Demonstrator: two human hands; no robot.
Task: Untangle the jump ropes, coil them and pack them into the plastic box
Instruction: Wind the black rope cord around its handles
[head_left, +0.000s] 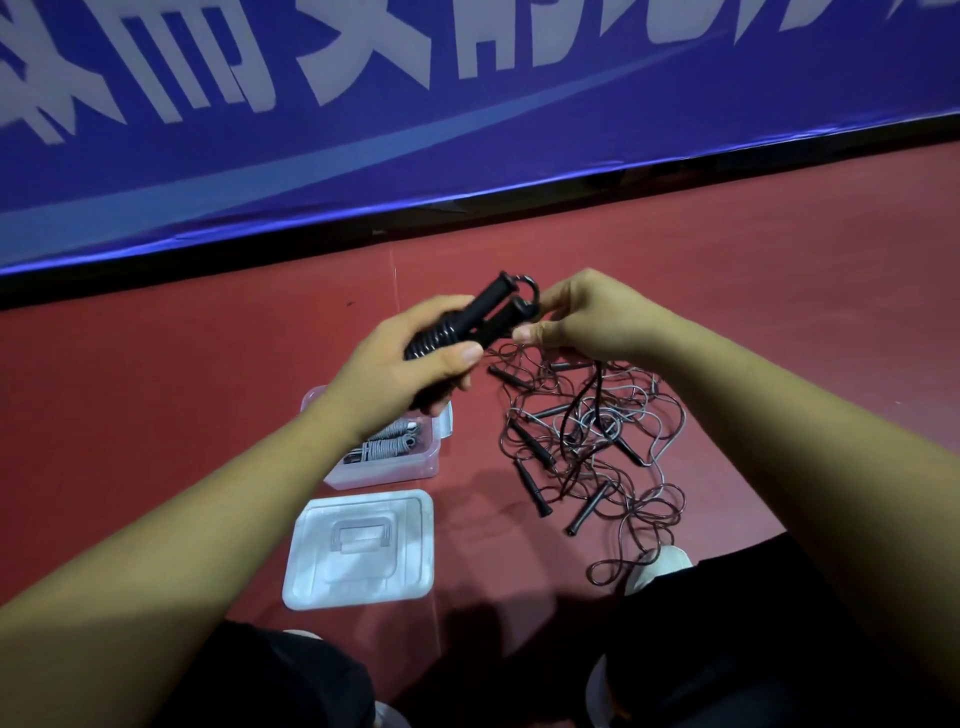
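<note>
Fingers (457, 357) of the left hand (400, 364) clamp a coiled black jump rope (470, 317), its two handles side by side. The right hand (587, 317) pinches the cord at the handle tops. Below, tangled ropes (587, 431) sprawl on the red floor (156, 389) beside the plastic box (384, 470), which holds grey coils, and its lid (358, 551). The blue banner (467, 156) has blurred, unreadable white characters.

Items present: one left hand (410, 358), one right hand (587, 317), one coiled black rope (452, 332), one box (384, 475) containing two grey coils (387, 441), one lid (358, 551), and one tangled pile (587, 436), rope count indeterminate.
</note>
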